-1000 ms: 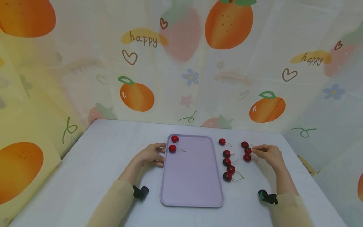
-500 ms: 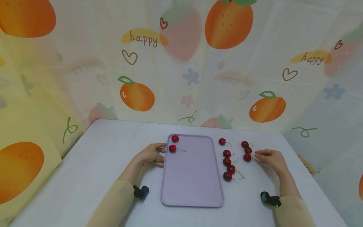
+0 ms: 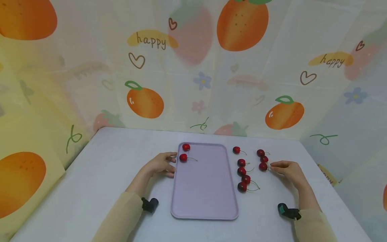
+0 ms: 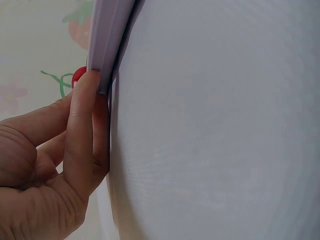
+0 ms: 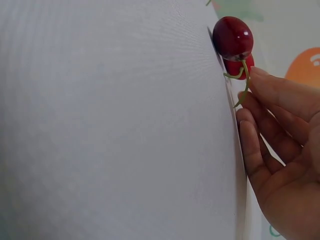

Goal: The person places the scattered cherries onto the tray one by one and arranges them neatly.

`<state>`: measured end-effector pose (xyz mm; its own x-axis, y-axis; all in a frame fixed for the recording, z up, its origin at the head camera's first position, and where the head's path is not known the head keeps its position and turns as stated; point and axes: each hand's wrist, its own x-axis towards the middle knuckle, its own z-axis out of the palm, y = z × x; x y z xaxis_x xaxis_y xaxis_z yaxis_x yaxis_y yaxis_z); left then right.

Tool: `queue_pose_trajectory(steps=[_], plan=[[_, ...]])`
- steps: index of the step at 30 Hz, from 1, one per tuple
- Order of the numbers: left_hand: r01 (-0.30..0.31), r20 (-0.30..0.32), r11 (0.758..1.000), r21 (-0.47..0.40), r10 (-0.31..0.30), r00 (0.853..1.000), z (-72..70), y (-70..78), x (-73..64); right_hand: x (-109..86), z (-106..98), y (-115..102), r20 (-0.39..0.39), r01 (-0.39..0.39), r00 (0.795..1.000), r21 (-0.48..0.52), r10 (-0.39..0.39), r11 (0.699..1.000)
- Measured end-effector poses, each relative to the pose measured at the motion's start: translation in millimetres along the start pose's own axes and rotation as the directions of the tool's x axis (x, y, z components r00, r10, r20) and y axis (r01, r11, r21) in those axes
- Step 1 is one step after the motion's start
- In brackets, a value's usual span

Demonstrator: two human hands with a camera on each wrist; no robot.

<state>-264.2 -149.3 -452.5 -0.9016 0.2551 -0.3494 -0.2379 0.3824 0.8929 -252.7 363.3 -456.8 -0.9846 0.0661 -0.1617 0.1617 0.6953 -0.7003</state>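
The cherries are round, glossy and deep red, some darker on one side, with thin green stems. Three lie in a close row at the right of the white bench (image 3: 257, 218), and the nearest cherry (image 3: 263, 166) sits just beside the right hand (image 3: 288, 170); its fingers (image 5: 285, 95) are slightly bent and parted at the green stem (image 5: 247, 82), though whether they touch it I cannot tell. Five more lie along the right side of a flat lilac tray (image 3: 205, 191). Two brighter ones rest in its far left corner. The left hand (image 3: 160, 164) touches the tray's left rim, fingers spread.
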Motion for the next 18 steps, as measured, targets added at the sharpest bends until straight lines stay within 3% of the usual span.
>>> queue_pose_trajectory(steps=[18], plan=[[-0.001,0.002,1.000,-0.011,0.001,1.000,0.0,1.9,-1.7,-0.7,0.6,2.4,0.022,0.003,1.000,0.029,-0.003,1.000]])
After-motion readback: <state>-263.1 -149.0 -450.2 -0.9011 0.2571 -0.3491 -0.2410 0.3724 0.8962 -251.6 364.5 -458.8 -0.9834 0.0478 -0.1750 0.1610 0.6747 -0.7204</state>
